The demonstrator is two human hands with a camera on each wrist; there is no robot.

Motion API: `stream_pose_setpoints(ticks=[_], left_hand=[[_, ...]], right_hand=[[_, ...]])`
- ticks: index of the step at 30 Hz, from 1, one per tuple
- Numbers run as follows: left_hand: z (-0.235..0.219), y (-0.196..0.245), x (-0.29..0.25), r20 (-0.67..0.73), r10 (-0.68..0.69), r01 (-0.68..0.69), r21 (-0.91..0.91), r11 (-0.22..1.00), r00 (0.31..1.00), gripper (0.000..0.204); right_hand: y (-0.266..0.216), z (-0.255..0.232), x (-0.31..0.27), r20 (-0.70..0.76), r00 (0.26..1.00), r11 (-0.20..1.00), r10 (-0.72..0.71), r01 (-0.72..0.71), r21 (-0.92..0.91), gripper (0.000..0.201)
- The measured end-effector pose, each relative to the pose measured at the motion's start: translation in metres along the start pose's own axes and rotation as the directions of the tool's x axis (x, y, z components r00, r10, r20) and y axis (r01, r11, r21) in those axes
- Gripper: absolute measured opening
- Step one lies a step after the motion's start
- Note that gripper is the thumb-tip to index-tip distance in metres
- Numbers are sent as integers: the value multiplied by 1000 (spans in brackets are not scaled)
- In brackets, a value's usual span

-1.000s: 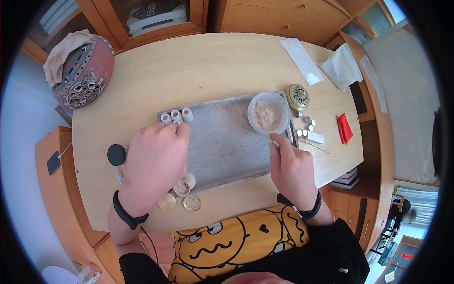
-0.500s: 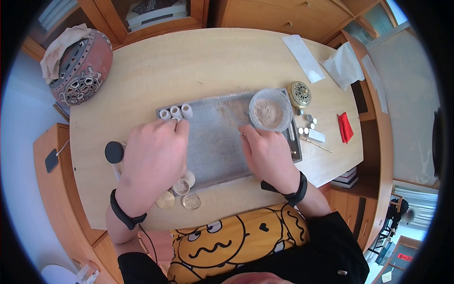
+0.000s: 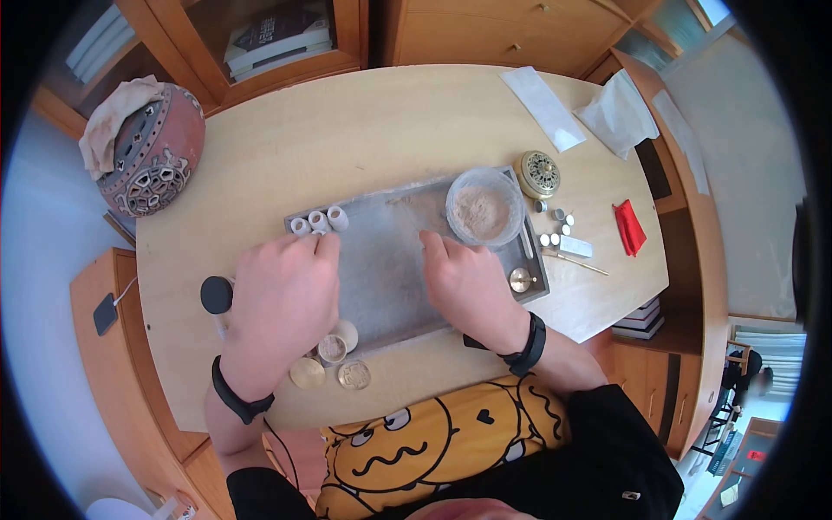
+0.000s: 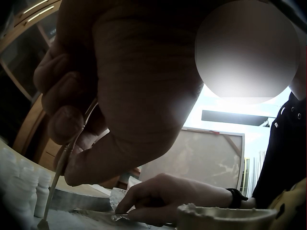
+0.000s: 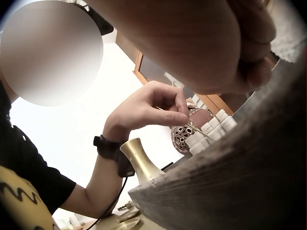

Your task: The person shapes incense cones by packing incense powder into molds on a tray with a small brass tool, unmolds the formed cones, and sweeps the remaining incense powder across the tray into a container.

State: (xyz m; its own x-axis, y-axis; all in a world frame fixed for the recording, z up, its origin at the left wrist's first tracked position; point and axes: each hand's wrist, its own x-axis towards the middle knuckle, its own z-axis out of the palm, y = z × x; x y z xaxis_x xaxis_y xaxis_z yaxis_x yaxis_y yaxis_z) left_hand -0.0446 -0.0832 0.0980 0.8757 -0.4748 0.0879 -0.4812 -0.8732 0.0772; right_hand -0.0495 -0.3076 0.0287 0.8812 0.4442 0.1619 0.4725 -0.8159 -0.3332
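Note:
My left hand [image 3: 290, 290] hovers over the tray's left end, beside several small white bottles [image 3: 318, 223]. Thumb and fingers pinch a thin metal stick [image 4: 53, 191] that points down and ends in a small flat tip. My right hand [image 3: 472, 282] is above the middle of the grey tray [image 3: 381, 295], fingers curled. In the left wrist view it pinches a thin, light, spoon-like tool [image 4: 96, 212] pointing toward the bottles; the hand hides most of it in the head view. A glass bowl [image 3: 452, 208] of pale powder sits at the tray's right end.
Near my left forearm stand an open jar of powder [image 3: 332, 348], a flared brass vessel [image 5: 144, 165] and a black-lidded jar [image 3: 217, 295]. A pierced brass burner [image 3: 537, 174], small vials [image 3: 567, 230] and a red pouch [image 3: 629, 228] lie to the right.
My right hand has drawn its tool out of the powder bowl and moved left over the tray, uncovering a small brass piece at the tray's right. The left hand stays by the bottles.

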Motion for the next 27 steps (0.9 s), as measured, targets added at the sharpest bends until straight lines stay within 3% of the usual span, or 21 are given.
stream_pose_setpoints(ticks=[7,12,13,18,20,24,27], left_hand=[[2,-2,0,1,12,-12,-13,1000,1000,8],[1,-1,-1,7,1,0,-11,1000,1000,7],[1,-1,-1,4,4,-4,-10,1000,1000,7],[1,-1,0,1,1,-1,-12,1000,1000,7],[1,0,0,6,7,-7,-13,1000,1000,7],[0,0,0,7,-1,1,-8,1000,1000,7],[0,0,-2,-3,-2,2,-13,1000,1000,8]], right_hand=[[0,-18,-13,-36,999,1000,-1,0,-23,23],[5,-52,-36,-164,985,998,47,-55,-40,30],[8,-57,-41,-148,982,991,114,-122,-48,22],[11,-63,-46,-75,979,979,191,-195,-58,19],[6,-59,-40,-77,995,997,59,-56,50,21],[1,-34,-25,-23,1000,995,6,-4,96,18],[1,-23,-14,89,996,1000,-8,6,24,20]])
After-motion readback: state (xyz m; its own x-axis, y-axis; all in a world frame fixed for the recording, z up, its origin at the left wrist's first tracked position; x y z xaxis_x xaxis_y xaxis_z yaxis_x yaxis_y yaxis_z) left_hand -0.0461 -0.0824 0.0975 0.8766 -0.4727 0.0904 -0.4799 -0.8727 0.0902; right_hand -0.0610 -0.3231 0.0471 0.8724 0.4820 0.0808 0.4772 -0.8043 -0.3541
